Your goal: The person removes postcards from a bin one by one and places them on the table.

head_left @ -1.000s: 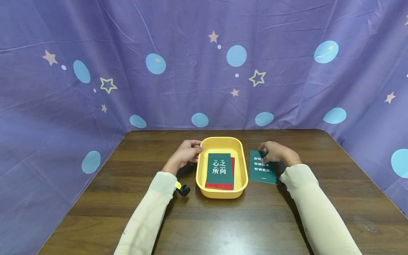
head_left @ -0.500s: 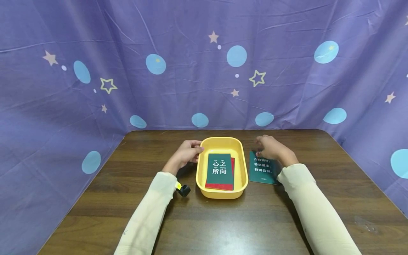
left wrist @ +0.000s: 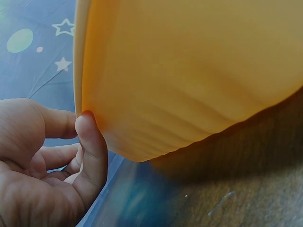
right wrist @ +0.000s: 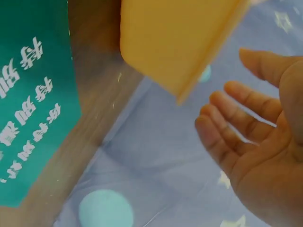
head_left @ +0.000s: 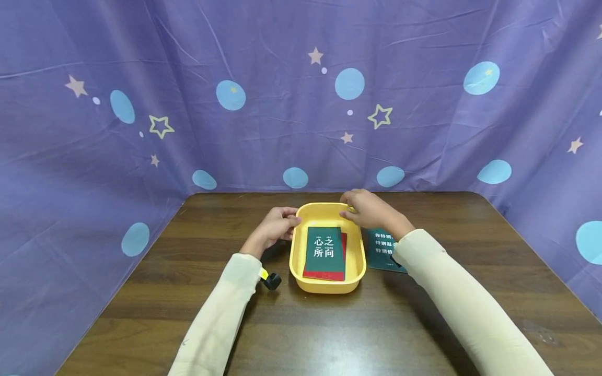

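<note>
A yellow plastic tray (head_left: 327,286) stands mid-table. My left hand (head_left: 274,226) pinches its left rim between thumb and fingers, as the left wrist view shows up close. Inside the tray lies a green booklet (head_left: 324,237) with white characters, over a red booklet (head_left: 322,274) whose edges stick out. My right hand (head_left: 369,208) is at the tray's far right corner with nothing in its grasp; the right wrist view shows its fingers (right wrist: 246,125) spread and relaxed. Another green booklet (head_left: 382,256) with white lettering lies right of the tray, partly hidden under my right forearm.
The brown wooden table (head_left: 301,334) reaches back to a purple curtain (head_left: 282,146) with stars and blue dots. A small black device (head_left: 271,281) with a yellow tab is at my left wrist.
My right hand has left the green booklet on the table and moved left and away from me, to the tray's far right corner. The left hand and tray have stayed put.
</note>
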Tool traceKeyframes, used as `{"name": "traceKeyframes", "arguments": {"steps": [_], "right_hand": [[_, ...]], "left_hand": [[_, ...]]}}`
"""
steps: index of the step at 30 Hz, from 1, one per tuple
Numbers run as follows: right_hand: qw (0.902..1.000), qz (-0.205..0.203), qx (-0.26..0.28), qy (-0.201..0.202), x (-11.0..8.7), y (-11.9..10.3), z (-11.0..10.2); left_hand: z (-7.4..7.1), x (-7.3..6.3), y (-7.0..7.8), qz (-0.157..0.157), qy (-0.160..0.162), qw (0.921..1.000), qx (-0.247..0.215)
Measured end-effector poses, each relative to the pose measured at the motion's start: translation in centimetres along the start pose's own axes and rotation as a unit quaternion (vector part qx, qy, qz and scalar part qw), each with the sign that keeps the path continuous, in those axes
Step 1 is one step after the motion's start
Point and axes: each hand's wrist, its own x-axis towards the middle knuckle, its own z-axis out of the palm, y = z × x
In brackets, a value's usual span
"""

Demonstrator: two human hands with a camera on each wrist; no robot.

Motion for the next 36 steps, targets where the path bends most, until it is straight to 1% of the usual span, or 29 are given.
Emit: {"name": "traceKeyframes", "arguments": {"steps": [2, 6, 10, 12, 15, 17, 20, 25, 31, 36], "right_hand": [[0.9993, -0.02, -0.006, -0.033, 0.8, -0.6, 0.4], [0.994, -0.033, -0.016, -0.103, 2.2, -1.2, 1.4], [0.9854, -0.008, -0.025, -0.168, 3.1, -1.6, 2.5], [0.9799, 0.012, -0.022, -0.198, 3.3, -1.7, 2.9], [0.9718, 0.035, -0.021, -0.232, 3.5, -1.8, 3.5], [0.9675, 0.041, -0.026, -0.248, 3.7, -1.9, 3.9], [0.9646, 0.031, -0.046, -0.258, 3.9, -1.9, 4.5], [0.9649, 0.018, -0.072, -0.252, 4.1, -2.1, 5.0], [0.9658, 0.023, -0.069, -0.249, 4.2, -2.3, 5.0], [0.9711, 0.028, -0.058, -0.23, 4.2, -2.4, 4.9]], "left_hand": [[0.0, 0.0, 0.0, -0.001, 0.0, 1.0, 0.0], [0.0, 0.1, -0.2, -0.003, 0.002, 1.0, -0.004], [0.0, 0.2, -0.3, -0.003, 0.002, 1.0, -0.007], [0.1, 0.3, -0.3, -0.002, 0.002, 1.0, -0.006], [0.2, 0.4, -0.2, -0.001, 0.003, 1.0, -0.003], [0.2, 0.4, -0.1, 0.0, 0.003, 1.0, -0.001], [0.2, 0.4, -0.1, 0.001, 0.0, 1.0, -0.001], [0.2, 0.4, -0.1, 0.004, -0.002, 1.0, 0.002], [0.1, 0.4, -0.2, 0.005, 0.001, 1.0, 0.0], [0.0, 0.3, -0.3, 0.004, 0.003, 1.0, -0.002]]}}
